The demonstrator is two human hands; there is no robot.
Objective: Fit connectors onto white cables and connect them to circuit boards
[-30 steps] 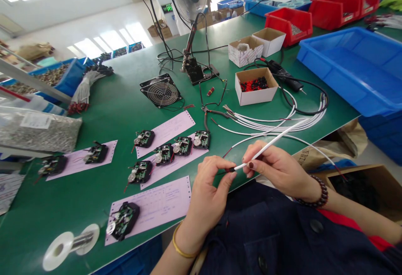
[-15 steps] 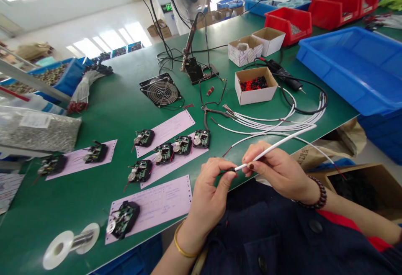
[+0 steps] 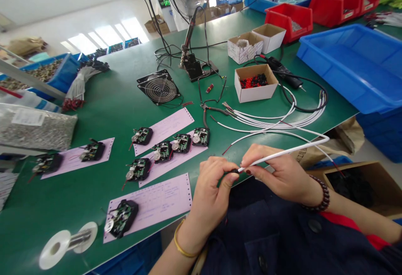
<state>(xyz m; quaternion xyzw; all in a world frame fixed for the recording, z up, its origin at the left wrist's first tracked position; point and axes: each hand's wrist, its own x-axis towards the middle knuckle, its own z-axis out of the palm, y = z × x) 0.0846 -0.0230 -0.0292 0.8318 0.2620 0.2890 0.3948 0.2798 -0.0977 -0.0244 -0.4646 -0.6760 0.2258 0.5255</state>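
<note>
My left hand [image 3: 215,187] pinches a small black sleeve-like piece [image 3: 234,171] between thumb and forefinger. A white cable [image 3: 282,152] has its end at this black piece, and how far it goes in is hidden. My right hand [image 3: 279,174] is closed on that cable a little behind its end, thumb below and fingers above. Beyond my hands lies a bundle of white cables [image 3: 266,120] with bared coloured wire ends. Pliers [image 3: 205,109] with dark handles rest beside the bundle. Small circuit-board assemblies in black housings [image 3: 201,137] sit on pink paper sheets [image 3: 157,208] to the left.
A white box [image 3: 255,93] of red and black parts stands behind the cables. Further back are a soldering iron in its stand [image 3: 188,53], a small square fan [image 3: 159,87] and red bins [image 3: 289,21]. A blue tray [image 3: 351,70] is at right; a solder spool [image 3: 69,243] lies front left.
My right hand has slid slightly right along the white cable, whose bend now reaches further right. My left hand keeps its pinch on the black piece. The view has shifted a little.
</note>
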